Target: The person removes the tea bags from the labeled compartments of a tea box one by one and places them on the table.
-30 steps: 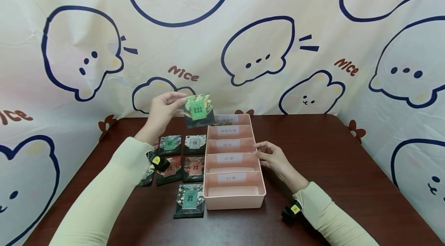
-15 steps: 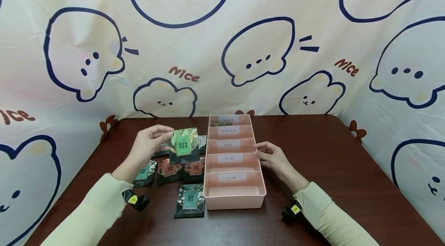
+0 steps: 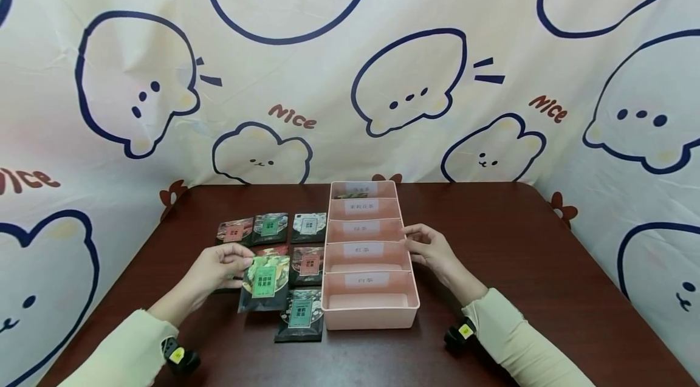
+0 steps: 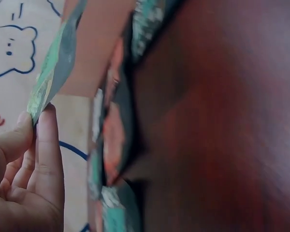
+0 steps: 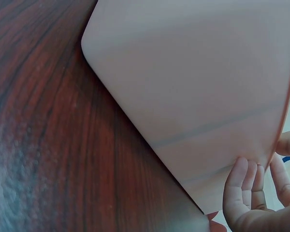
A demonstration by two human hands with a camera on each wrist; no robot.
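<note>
My left hand (image 3: pixel 221 268) pinches a tea sachet (image 3: pixel 265 280) by its left edge, between thumb and fingers. The sachet has a green and yellow front and is held up over other sachets. In the left wrist view the same sachet (image 4: pixel 55 65) appears nearly edge-on above the fingertips. A long pink divided box (image 3: pixel 370 318) stands right of the sachets, its compartments bearing white labels. My right hand (image 3: pixel 437 256) holds the box's right rim, with fingers against the outer wall (image 5: pixel 198 96). A greenish sachet (image 3: pixel 352 196) shows in the farthest compartment.
Several dark sachets lie left of the box: a red one (image 3: pixel 235 231), a green one (image 3: pixel 270 227), a pale one (image 3: pixel 309 226), another red one (image 3: pixel 307 264) and a teal one (image 3: pixel 301 314). The brown table (image 3: pixel 519 241) meets a patterned cloth (image 3: pixel 339 83) behind.
My left hand has brought the green sachet from beside the box's far end toward me and to the left, lowering it over the sachets. My right hand has stayed at the box rim.
</note>
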